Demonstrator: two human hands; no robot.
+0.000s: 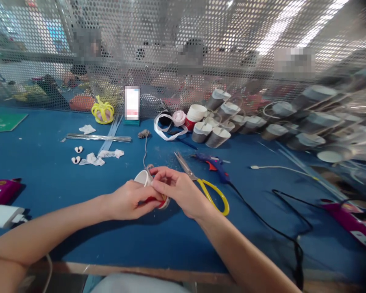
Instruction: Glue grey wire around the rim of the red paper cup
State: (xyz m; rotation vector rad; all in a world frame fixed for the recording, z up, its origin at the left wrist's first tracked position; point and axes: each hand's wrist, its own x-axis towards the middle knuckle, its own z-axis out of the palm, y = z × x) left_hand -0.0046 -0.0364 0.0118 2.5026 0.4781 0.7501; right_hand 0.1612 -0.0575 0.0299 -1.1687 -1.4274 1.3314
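My left hand is wrapped around a small paper cup, which lies tilted with its white inside showing and some red on its outer wall. My right hand is closed against the cup's far side, thumb and fingers pinched on grey yarn there. The fingers hide just where the yarn meets the cup. Its strand runs back to a small grey bundle. Just right of my right hand lie scissors with yellow handles, blades partly under the hand's line, and a blue glue gun.
Grey-wrapped cups with white tops stand in groups at the back right. Metal wires, white scraps and a yellow crown-shaped piece lie left. A black cord crosses the right side. Perforated metal mesh closes the back.
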